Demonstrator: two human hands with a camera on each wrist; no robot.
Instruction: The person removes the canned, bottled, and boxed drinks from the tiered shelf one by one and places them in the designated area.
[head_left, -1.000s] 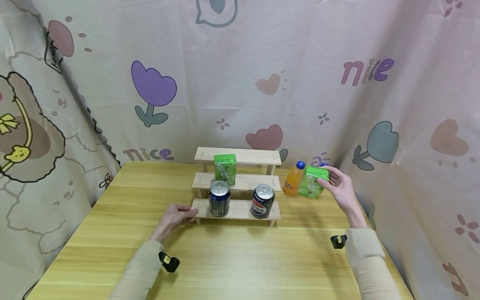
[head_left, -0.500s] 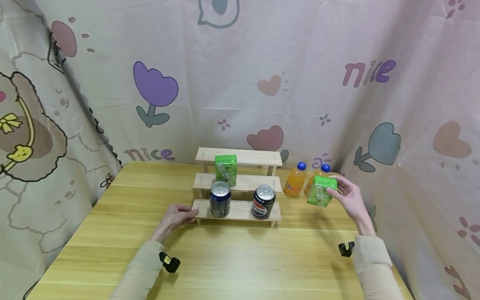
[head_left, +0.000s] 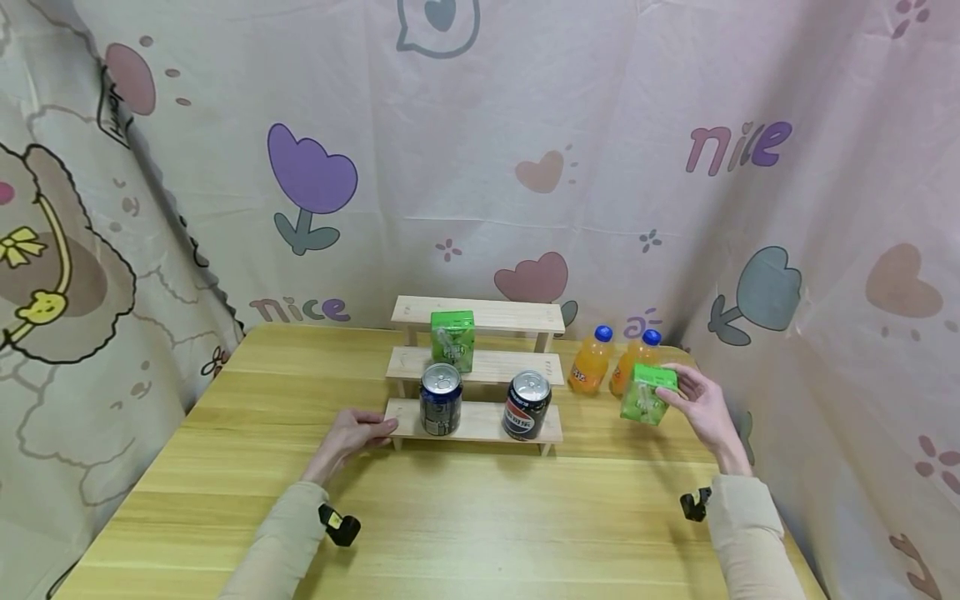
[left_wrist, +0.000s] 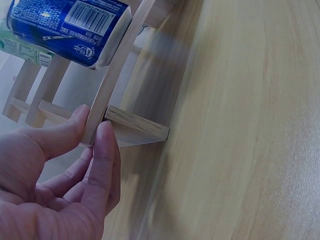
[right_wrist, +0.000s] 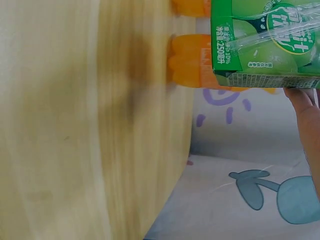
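Observation:
My left hand (head_left: 355,435) pinches the left end of the lowest tier of a wooden three-tier shelf (head_left: 474,422), thumb above and fingers beneath in the left wrist view. With my right hand (head_left: 703,408) I hold a green juice box (right_wrist: 270,40) by its upper part, in front of two orange drink bottles with blue caps. The left bottle (head_left: 590,362) shows whole; the right bottle (head_left: 624,367) is partly hidden by the box. A blue can (left_wrist: 70,27) and a black can (head_left: 527,406) stand on the lowest tier. Another green juice box (head_left: 452,342) stands on the middle tier.
The shelf's top tier (head_left: 480,313) is at the back, near a printed curtain (head_left: 450,167). The wooden table (head_left: 480,525) extends in front of the shelf and to both sides. Each wrist wears a small black camera (head_left: 340,527).
My right hand has brought the green juice box toward me and a little right, uncovering more of the right orange bottle. My left hand stays on the shelf.

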